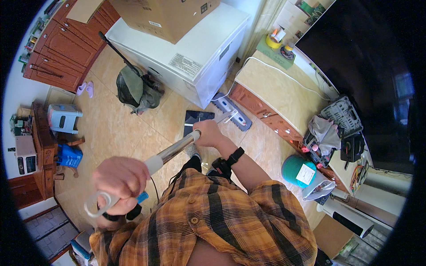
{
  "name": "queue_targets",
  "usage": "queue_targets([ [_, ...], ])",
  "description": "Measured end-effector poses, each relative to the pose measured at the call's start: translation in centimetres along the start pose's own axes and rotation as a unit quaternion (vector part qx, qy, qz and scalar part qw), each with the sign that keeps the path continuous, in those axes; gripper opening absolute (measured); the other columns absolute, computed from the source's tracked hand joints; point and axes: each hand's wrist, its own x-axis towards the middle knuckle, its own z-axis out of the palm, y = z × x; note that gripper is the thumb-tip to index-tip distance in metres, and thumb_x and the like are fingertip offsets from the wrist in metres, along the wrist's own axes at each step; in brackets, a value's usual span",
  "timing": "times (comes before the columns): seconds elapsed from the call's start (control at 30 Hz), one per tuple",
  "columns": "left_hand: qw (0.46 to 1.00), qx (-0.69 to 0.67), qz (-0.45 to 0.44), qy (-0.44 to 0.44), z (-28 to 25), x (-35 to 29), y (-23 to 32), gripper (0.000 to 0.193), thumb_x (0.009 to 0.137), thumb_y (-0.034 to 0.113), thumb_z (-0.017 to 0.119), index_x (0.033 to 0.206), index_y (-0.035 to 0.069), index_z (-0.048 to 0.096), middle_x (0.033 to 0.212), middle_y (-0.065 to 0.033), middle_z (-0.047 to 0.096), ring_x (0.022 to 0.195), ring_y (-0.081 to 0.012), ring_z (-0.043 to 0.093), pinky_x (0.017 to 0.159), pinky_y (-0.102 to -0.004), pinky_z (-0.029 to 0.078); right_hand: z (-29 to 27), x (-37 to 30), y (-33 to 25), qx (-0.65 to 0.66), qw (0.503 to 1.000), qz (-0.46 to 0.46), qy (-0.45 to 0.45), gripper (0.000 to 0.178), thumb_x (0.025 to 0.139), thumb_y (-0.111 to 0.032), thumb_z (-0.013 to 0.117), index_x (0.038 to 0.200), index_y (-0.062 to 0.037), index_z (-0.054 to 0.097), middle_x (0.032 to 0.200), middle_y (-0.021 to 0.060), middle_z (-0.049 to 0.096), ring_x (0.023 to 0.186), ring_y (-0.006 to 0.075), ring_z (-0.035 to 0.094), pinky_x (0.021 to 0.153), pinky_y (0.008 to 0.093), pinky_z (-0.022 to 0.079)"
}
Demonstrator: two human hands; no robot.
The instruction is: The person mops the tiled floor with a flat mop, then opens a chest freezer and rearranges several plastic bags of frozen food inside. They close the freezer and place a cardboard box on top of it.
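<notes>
Mop [175, 149], silver-poled, its one blue-and-white head [228, 106] seemingly attached: fingers of left hand [122, 181] and right hand [208, 133] wrap it; two slippers [90, 90] line the floor's edge [111, 137].

A: Where does the left hand [122, 179] have room?

B: Bare floor [102, 133] opens beyond it, toward the pale blue stool [64, 119]; the grey-green backpack [137, 91] stands in the way farther ahead.

A: And the right hand [208, 134]?

B: Ahead, the flat black square [198, 122], blue mop head [232, 112] and white freezer [213, 40] crowd the way. To its right there is floor, bounded by the low cabinet [270, 97] and teal cylinder [298, 170].

A: Between the 2?

B: The mop pole [177, 148] slants across, blocking a straight path
</notes>
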Motion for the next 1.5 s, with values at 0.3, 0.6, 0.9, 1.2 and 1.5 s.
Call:
queue_targets([
  [0.3,0.990,-0.081,0.026,-0.110,0.2,3.1,-2.1,0.029,0.073,0.000,0.061,0.050,0.003,0.042,0.047,-0.0062,0.044,0.039,-0.0230,0.046,0.044,-0.0337,0.040,-0.1,-3.2,1.7,0.020,0.995,0.058,0.078,0.018,0.060,-0.026,0.069,0.066,-0.0118,0.060,0.066,0.0117,0.062,0.066,0.0357,0.061,0.060,0.0461,0.048],
  [0.6,0.993,-0.111,-0.036,-0.013,0.5,-0.6,-2.4,0.031,0.073,-0.001,0.059,0.050,0.004,0.038,0.047,-0.0070,0.043,0.038,-0.0237,0.045,0.047,-0.0350,0.041,-1.1,-6.4,-0.4,-0.031,0.990,0.056,-0.128,0.025,0.067,-0.037,0.067,0.066,-0.0127,0.061,0.066,0.0124,0.062,0.068,0.0355,0.063,0.060,0.0475,0.048],
  [0.9,0.999,-0.014,-0.019,-0.027,-0.8,-1.1,0.2,0.033,0.072,0.002,0.060,0.049,0.006,0.037,0.047,-0.0051,0.044,0.040,-0.0220,0.049,0.051,-0.0356,0.045,0.8,-1.9,-0.8,-0.007,1.000,0.002,-0.028,0.021,0.062,-0.032,0.069,0.063,-0.0127,0.062,0.063,0.0125,0.062,0.062,0.0353,0.061,0.055,0.0451,0.047],
  [1.2,0.969,-0.061,0.019,-0.240,-1.8,3.3,1.8,0.029,0.076,0.000,0.055,0.051,0.004,0.041,0.051,-0.0057,0.046,0.040,-0.0225,0.046,0.043,-0.0315,0.038,1.8,-1.1,-2.5,0.023,0.996,0.019,0.078,0.017,0.057,-0.021,0.072,0.063,-0.0110,0.060,0.063,0.0107,0.061,0.061,0.0320,0.062,0.055,0.0418,0.047],
  [1.5,0.897,-0.053,0.038,-0.436,-3.5,8.0,2.2,0.028,0.083,0.003,0.051,0.058,0.005,0.041,0.055,-0.0051,0.041,0.045,-0.0227,0.046,0.043,-0.0332,0.034,2.0,1.8,-4.1,0.086,0.962,0.027,0.259,0.018,0.059,-0.017,0.075,0.065,-0.0105,0.059,0.066,0.0094,0.061,0.063,0.0308,0.062,0.056,0.0389,0.048],
])
